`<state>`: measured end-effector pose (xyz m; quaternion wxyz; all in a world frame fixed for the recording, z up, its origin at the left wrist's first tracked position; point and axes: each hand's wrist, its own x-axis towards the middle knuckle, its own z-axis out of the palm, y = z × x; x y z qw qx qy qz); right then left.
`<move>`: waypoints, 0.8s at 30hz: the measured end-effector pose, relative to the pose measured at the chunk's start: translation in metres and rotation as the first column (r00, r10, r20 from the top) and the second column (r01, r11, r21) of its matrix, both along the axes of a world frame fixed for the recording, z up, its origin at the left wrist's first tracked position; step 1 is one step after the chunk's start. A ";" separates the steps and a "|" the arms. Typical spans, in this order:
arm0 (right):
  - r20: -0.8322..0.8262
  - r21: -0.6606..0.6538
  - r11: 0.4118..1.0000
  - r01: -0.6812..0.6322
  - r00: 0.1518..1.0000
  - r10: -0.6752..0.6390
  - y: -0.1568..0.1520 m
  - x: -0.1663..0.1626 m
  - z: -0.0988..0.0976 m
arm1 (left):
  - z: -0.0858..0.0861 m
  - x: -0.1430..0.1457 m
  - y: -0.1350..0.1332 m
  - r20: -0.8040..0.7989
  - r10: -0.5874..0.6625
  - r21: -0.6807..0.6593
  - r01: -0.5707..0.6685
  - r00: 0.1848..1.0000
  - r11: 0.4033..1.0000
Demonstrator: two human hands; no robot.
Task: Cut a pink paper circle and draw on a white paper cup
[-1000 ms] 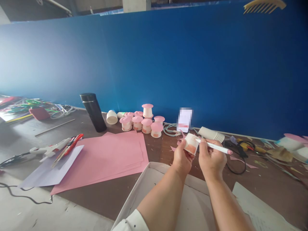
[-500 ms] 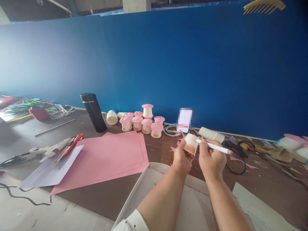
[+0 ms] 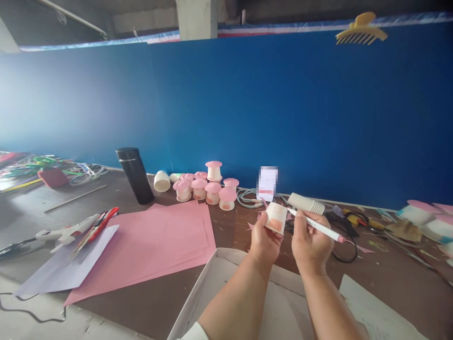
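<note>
My left hand (image 3: 264, 242) is closed around a small white paper cup (image 3: 276, 217), which carries pinkish-orange drawn shapes on its side. Between the fingers of my right hand (image 3: 312, 245) is a white marker pen (image 3: 323, 228) with a pink end. Its tip points left at the cup's upper side; whether it touches the cup I cannot tell. Behind, to the left, stand several paper cups with pink paper caps (image 3: 227, 194), some bearing similar drawn marks. A stack of white cups (image 3: 306, 203) lies on its side just beyond my right hand.
Pink paper sheets (image 3: 159, 236) cover the left of the table, with a glue gun (image 3: 69, 232) and red cutters (image 3: 97, 229) on top. A black bottle (image 3: 135, 175) stands behind them. A white box lid (image 3: 198, 293) lies under my forearms. Cables (image 3: 246, 198) run along the blue partition (image 3: 283, 94).
The view has tilted up slightly, so the table sits lower. The marker tip has drawn back from the cup to its right edge, and the cup shows more of its drawn marks.
</note>
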<state>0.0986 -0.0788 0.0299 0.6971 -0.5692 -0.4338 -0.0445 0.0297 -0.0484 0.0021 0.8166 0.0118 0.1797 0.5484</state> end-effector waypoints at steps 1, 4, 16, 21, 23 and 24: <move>-0.014 0.008 1.000 -0.021 1.000 0.021 0.001 0.001 -0.002 | 0.000 0.000 0.000 0.000 -0.004 0.002 0.004 1.000 1.000; -0.038 0.018 0.999 -0.045 0.998 0.046 0.004 0.003 -0.005 | 0.000 0.000 -0.001 -0.011 0.005 -0.012 -0.005 1.000 1.000; -0.130 0.017 0.992 -0.128 0.983 0.129 0.013 0.007 -0.014 | -0.005 0.001 0.006 0.009 0.024 0.000 -0.024 1.000 1.000; -0.115 -0.007 0.994 -0.107 0.988 0.105 0.024 0.010 -0.018 | -0.006 0.001 0.012 0.018 0.044 0.030 -0.044 0.999 0.999; -0.118 -0.022 0.993 -0.113 0.987 0.109 0.028 0.009 -0.019 | -0.007 0.002 0.015 0.024 0.042 0.039 -0.043 0.999 0.998; -0.119 -0.033 0.992 -0.118 0.986 0.113 0.030 0.008 -0.020 | -0.008 0.002 0.017 0.028 0.034 0.049 -0.036 0.999 0.998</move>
